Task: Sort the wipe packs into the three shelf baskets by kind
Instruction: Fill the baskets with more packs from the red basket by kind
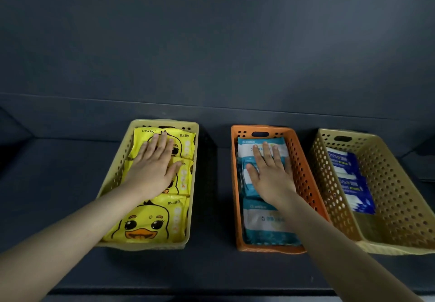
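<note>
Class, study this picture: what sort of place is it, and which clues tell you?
Probably a storage or shop shelf: a dark shelf board carries a yellow basket, an orange basket and a beige basket in a row, each stocked with its own kind of wipe packs.

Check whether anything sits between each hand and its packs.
Nothing visible does. The left hand rests flat on the yellow duck packs in the yellow basket; the right hand rests flat on the teal packs in the orange basket.
</note>
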